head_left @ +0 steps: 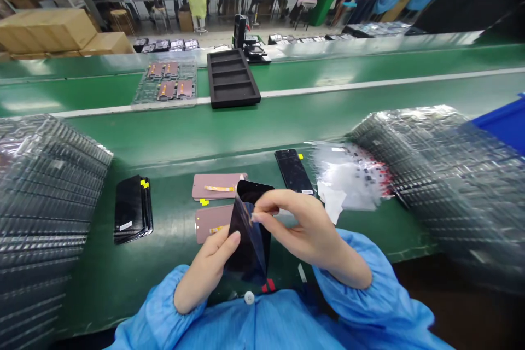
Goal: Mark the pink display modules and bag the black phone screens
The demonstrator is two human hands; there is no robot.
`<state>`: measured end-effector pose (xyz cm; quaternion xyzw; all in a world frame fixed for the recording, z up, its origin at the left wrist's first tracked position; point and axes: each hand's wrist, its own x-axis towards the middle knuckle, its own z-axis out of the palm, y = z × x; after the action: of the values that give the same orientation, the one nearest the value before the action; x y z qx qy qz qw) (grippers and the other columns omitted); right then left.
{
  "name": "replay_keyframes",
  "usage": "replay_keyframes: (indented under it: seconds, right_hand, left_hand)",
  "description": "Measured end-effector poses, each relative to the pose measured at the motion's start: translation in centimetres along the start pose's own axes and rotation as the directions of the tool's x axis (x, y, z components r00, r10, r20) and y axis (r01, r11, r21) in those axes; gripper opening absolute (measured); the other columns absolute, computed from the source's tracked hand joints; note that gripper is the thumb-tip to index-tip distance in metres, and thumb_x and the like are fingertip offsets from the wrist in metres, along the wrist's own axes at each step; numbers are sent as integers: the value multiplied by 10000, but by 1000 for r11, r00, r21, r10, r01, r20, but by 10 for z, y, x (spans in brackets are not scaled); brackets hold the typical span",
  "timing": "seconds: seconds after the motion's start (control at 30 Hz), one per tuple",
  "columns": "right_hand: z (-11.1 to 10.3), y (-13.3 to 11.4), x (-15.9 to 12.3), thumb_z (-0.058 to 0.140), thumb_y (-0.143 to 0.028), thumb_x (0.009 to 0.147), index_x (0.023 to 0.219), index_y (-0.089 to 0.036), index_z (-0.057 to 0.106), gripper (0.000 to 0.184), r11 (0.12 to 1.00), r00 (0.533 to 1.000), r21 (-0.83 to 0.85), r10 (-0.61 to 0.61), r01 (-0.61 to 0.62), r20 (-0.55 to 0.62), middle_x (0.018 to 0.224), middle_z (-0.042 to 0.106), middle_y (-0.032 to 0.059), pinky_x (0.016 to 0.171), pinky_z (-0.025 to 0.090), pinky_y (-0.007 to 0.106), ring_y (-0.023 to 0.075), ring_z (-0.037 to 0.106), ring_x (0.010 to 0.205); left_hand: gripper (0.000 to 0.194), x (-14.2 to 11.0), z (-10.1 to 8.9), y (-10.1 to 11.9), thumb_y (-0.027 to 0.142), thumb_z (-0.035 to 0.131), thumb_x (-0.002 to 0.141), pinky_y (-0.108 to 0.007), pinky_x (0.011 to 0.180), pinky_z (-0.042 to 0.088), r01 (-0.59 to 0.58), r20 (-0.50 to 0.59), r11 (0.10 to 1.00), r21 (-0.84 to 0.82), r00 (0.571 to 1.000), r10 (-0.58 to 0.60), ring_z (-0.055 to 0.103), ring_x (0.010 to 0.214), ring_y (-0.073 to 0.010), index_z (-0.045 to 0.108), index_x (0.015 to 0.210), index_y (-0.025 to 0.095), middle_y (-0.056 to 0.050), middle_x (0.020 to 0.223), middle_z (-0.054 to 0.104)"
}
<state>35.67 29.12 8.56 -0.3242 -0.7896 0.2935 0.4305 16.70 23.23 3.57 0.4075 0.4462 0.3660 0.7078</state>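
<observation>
My left hand (210, 262) grips a black phone screen (241, 249) by its left edge, thumb on the glossy face. Above it, my right hand (305, 224) pinches a clear protective film (257, 243), which is lifted partly off the screen and slants down to its lower end. Just behind lie two phone screens with pinkish backs and yellow flex cables, an upper one (200, 187) and a lower one (203, 224), partly hidden by the held screen and my left hand. Beyond my right hand rests a black phone screen (293, 171) with a yellow tab.
Stacked black screens (128, 210) lie at left. Tall stacks of clear plastic trays stand left (45, 202) and right (435, 175). Plastic film sleeves (348, 175) are piled at right. Across the green bench sit a clear tray (141, 93) and a black divided tray (235, 103).
</observation>
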Motion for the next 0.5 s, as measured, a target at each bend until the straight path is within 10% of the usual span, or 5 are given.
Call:
replay_keyframes:
  seconds: [0.2, 0.5]
  right_hand:
    - [20, 7, 29, 589, -174, 850, 1008, -200, 565, 162, 896, 940, 285, 328, -340, 89, 685, 671, -41, 518, 429, 215, 89, 561, 546]
    - [20, 30, 34, 631, -236, 817, 910, -180, 610, 111, 875, 896, 211, 444, -436, 9, 713, 685, -10, 567, 428, 247, 105, 570, 583]
  left_hand:
    - [304, 2, 3, -6, 457, 601, 891, -309, 818, 451, 38, -78, 999, 32, 996, -35, 600, 850, -211, 735, 900, 184, -25, 818, 690]
    - [244, -2, 7, 5, 406, 721, 796, -258, 630, 421, 161, -68, 937, -310, 979, -191, 565, 655, -156, 730, 840, 166, -9, 683, 640]
